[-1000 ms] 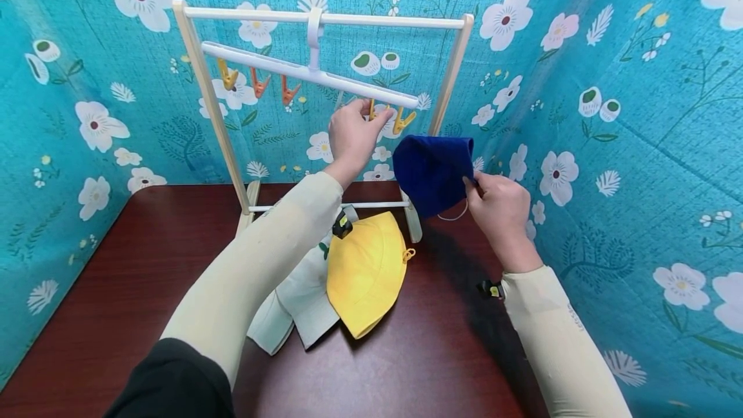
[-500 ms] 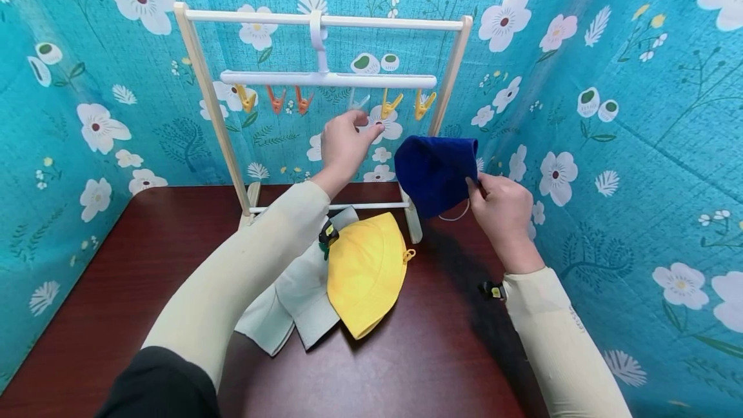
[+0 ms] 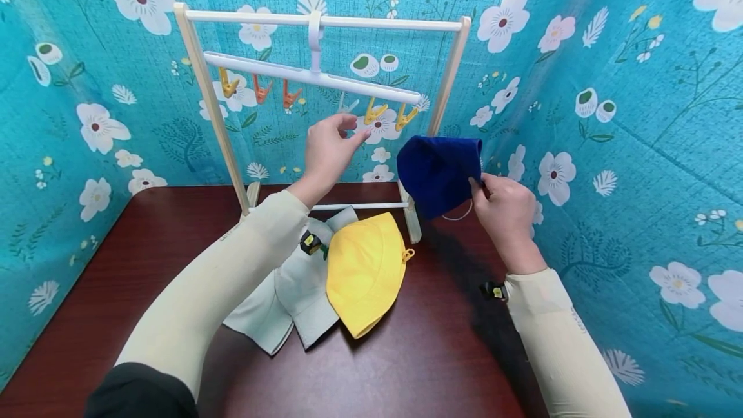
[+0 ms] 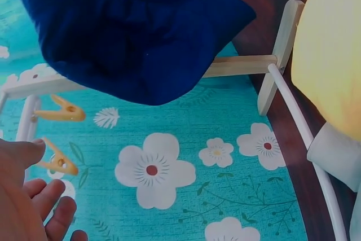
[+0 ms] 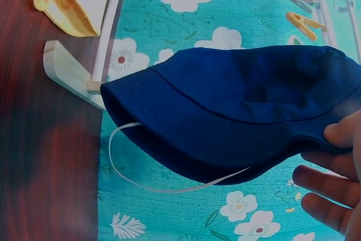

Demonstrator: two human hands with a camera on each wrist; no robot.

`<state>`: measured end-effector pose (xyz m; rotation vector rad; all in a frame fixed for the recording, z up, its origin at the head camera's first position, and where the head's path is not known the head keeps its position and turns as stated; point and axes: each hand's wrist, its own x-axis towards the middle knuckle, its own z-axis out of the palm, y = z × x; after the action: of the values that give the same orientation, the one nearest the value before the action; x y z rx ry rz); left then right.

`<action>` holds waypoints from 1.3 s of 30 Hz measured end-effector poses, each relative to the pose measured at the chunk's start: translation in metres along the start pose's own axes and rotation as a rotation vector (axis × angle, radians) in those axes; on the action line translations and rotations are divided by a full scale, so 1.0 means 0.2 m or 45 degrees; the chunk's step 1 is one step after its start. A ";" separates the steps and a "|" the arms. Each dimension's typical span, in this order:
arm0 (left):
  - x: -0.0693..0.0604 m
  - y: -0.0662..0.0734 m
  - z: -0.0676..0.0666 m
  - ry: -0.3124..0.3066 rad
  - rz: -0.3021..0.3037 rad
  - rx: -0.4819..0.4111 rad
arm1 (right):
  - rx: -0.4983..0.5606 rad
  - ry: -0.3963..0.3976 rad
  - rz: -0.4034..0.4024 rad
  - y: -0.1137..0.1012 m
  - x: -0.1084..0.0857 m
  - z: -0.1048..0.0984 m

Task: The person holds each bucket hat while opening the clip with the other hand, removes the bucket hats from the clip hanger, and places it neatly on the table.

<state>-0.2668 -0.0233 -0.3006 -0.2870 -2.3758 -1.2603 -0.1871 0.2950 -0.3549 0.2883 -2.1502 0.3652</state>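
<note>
My right hand (image 3: 506, 215) pinches the brim of a dark blue bucket hat (image 5: 225, 105) at the right of the rack, and a thin white elastic cord (image 5: 163, 189) loops below that brim. Just under the white hanger (image 3: 348, 82), my left hand (image 3: 329, 150) is in the air with thumb and fingers apart, holding nothing. Nearest to it are a pale clear clip (image 3: 348, 106) and a yellow clip (image 3: 374, 111); another yellow clip (image 3: 406, 117) hangs at the hanger's lower right end. The hanger tilts down to the right.
The hanger hooks over the top bar of a wooden rack (image 3: 200, 92). More clips, one yellow and two orange (image 3: 261, 90), hang from its left half. On the dark red table (image 3: 418, 353) lie a yellow hat (image 3: 368, 276) and pale grey hats (image 3: 304, 289). A floral curtain (image 3: 586, 211) encloses the table.
My left hand has let go of the yellow clip and moved down and left. The hanger swung level, then tilted down to the right again. My right hand and the blue hat shifted slightly right.
</note>
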 end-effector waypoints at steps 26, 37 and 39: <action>-0.27 -0.13 -0.34 -0.356 0.172 0.063 | -0.016 0.015 -0.018 0.07 -0.04 -0.02; -0.38 -0.16 -0.46 -0.312 0.205 0.075 | -0.014 0.032 -0.047 0.08 -0.06 -0.02; -0.40 -0.18 -0.48 -0.302 0.212 0.085 | -0.008 0.037 -0.054 0.08 -0.07 -0.02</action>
<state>-0.1820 -0.1208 -0.3169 -0.6309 -2.5229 -1.1216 -0.1816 0.3130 -0.3657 0.3228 -2.1129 0.3360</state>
